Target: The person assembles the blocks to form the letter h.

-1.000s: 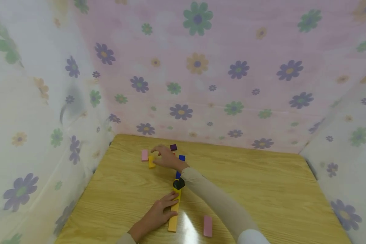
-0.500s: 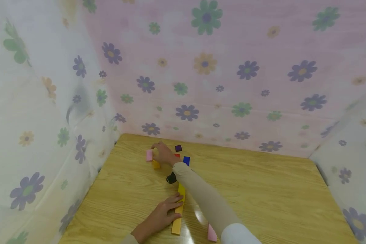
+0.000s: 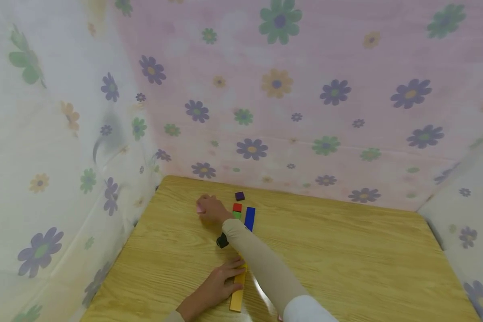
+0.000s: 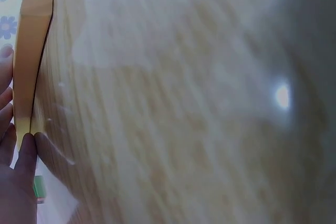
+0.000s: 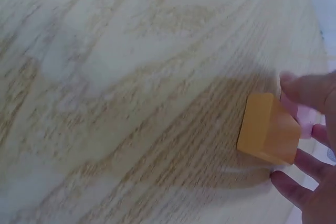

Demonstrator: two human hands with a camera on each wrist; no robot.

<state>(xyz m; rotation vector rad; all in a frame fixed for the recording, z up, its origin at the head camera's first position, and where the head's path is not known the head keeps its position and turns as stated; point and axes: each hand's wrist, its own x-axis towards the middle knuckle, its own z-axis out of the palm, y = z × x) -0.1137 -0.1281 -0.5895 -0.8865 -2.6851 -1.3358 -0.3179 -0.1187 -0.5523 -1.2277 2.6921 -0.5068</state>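
Right hand (image 3: 211, 209) far out over the wooden table (image 3: 346, 250), near the back left corner, just left of the red block (image 3: 237, 207). Small orange block (image 5: 268, 128) right at the fingertips (image 5: 310, 90) in the right wrist view: fingers spread around it, one above, others below and behind, close to or touching its edges. Contact hard to judge; no firm pinch visible, so grip state not readable. A sliver of pink block (image 3: 200, 208) showing at the left edge of the hand in the head view, otherwise covered. Orange block itself hidden under the hand there.

Left hand (image 3: 219, 284) flat near the front edge, fingers straight and resting on the long yellow bar (image 3: 238, 293). In the left wrist view, fingertips (image 4: 23, 153) pressed against the bar's (image 4: 31, 56) near end, bar lying flat on the wood.

Green block (image 3: 236, 215) only partly seen beside the red one, behind the beige sleeve (image 3: 261, 268). Blue block (image 3: 249, 218) just right of them, lower end cut off by the sleeve. Dark purple block (image 3: 239, 196) alone farther back. Upper part of the yellow bar hidden by the right forearm. Black wrist-worn device (image 3: 222, 241) under the forearm. Both wrist views blurred.
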